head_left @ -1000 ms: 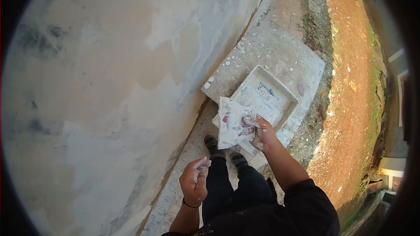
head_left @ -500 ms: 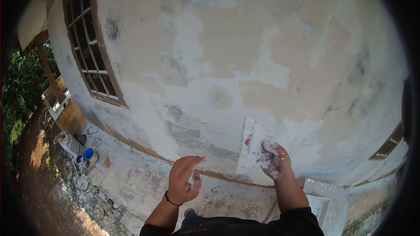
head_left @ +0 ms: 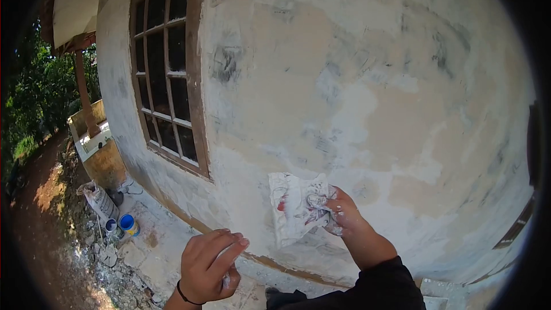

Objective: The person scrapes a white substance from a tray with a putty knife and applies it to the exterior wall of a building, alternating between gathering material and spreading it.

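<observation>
the right hand (head_left: 338,215) grips a wide, putty-smeared plastering scraper (head_left: 295,212), fingers wrapped tight around its handle end, and holds the blade flat against the patchy wall (head_left: 373,97), low down and a little to the right of the wooden window frame (head_left: 195,80). the blade carries white filler with red marks showing through. the left hand (head_left: 206,267) hangs lower and nearer the body, well apart from the right hand, fingers curled loosely closed around what looks like a small dab of white putty or a small tool; which of the two cannot be told.

to do this skim well, it seems best to keep the scraper at a shallow tilt so its full edge bears on the wall, press evenly and pull in one long stroke rather than short dabs, so that no ridges are left. the surface around the blade already shows lighter filled patches beside bare tan areas, so overlapping each pass onto a filled patch would likely blend the edges. wiping the blade clean between loads should help to avoid dragging dried crumbs through the wet coat.

down by the foot of the wall, to the left, stand a blue tin (head_left: 127,224) and a sack (head_left: 99,200) on the rubble-strewn ground (head_left: 63,252).
</observation>
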`<action>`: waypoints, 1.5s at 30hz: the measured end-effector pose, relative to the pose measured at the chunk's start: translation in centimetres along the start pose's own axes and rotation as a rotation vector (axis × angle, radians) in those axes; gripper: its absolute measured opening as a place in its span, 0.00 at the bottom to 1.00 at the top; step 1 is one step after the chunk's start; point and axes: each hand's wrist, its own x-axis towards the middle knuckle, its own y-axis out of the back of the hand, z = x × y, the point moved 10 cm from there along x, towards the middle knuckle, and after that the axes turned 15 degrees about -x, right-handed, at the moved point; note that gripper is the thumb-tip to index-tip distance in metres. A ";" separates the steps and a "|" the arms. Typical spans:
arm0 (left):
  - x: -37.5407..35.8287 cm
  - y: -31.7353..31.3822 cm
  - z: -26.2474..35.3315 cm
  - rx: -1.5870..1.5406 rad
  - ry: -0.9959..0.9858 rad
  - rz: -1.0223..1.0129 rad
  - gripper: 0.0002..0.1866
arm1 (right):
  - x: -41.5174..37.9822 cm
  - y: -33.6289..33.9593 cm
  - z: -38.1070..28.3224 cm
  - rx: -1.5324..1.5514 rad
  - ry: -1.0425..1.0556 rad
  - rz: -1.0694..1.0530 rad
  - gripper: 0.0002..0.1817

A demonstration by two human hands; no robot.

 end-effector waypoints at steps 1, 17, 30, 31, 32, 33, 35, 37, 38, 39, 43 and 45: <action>0.6 0.0 -0.8 -0.001 -0.029 -0.026 0.29 | 1.0 0.1 -0.8 -0.009 0.021 0.002 0.18; 18.0 4.4 -17.5 0.102 -0.448 -0.123 0.29 | 16.3 -8.7 -24.6 -1.220 0.531 0.205 0.10; 29.9 10.6 -25.5 0.052 -0.884 0.020 0.28 | 24.3 -22.7 -45.3 -2.184 0.894 1.151 0.19; 31.1 11.3 -25.9 0.027 -0.888 0.038 0.28 | 25.7 -23.8 -47.1 -2.267 0.921 1.290 0.19; 31.9 11.7 -26.5 -0.004 -0.883 0.050 0.28 | 27.4 -23.9 -48.6 -2.272 0.912 1.299 0.19; 32.7 11.8 -27.3 -0.016 -0.883 0.047 0.28 | 28.8 -25.0 -48.9 -2.443 1.022 1.406 0.18; 32.9 13.0 -29.4 -0.063 -0.884 0.188 0.28 | 31.5 -24.2 -46.2 -2.614 1.122 1.508 0.17; 31.2 12.7 -30.9 -0.072 -0.899 0.217 0.29 | 33.9 -22.6 -42.7 -2.771 1.029 1.493 0.12; 30.1 12.2 -31.5 -0.077 -0.908 0.159 0.29 | 34.7 -21.4 -40.9 -2.768 1.147 1.475 0.10; 29.7 11.7 -32.0 -0.088 -0.916 0.103 0.29 | 34.9 -20.7 -39.0 -2.770 1.257 1.450 0.08; 29.7 12.7 -33.5 -0.098 -0.923 0.084 0.28 | 35.0 -20.5 -33.7 -2.748 1.168 1.267 0.05; 28.8 12.9 -34.2 -0.163 -0.921 0.094 0.27 | 34.9 -20.0 -31.0 -2.728 1.140 1.192 0.04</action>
